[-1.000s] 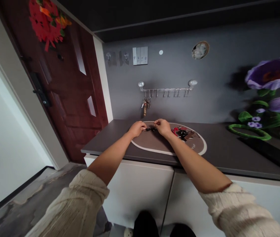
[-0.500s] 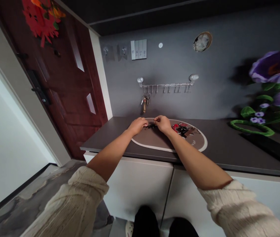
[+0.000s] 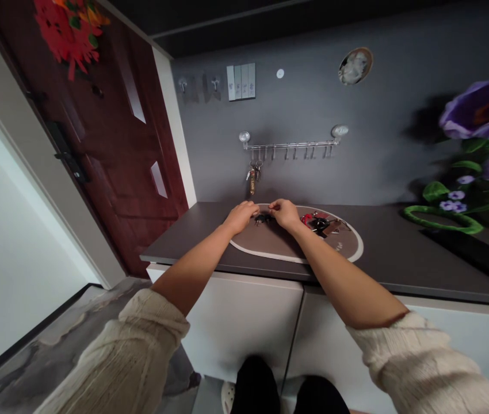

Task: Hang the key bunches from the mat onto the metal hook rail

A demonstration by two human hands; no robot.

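Observation:
A dark bunch that looks like keys (image 3: pixel 263 218) is between my two hands, low over the brown oval mat (image 3: pixel 266 244) with a pale border. My left hand (image 3: pixel 240 217) is closed with curled fingertips at the bunch's left side. On the right, my right hand (image 3: pixel 285 214) pinches at its other side, thumb and forefinger together; the fingers partly hide what they grip. Just right of that hand, a pile of keys and key fobs (image 3: pixel 323 225) with red and brown pieces lies on the mat.
A clear hook rail (image 3: pixel 291 145) on the grey wall carries keys with a brown tag (image 3: pixel 252 179) at its left. Purple fabric flowers (image 3: pixel 480 115) and a long black object (image 3: pixel 475 256) are at the right of the dark counter (image 3: pixel 193 233). A dark red door (image 3: pixel 115 144) stands left.
My hands stay at nearly the same place, with small finger movements around the dark bunch. The view has tilted slightly.

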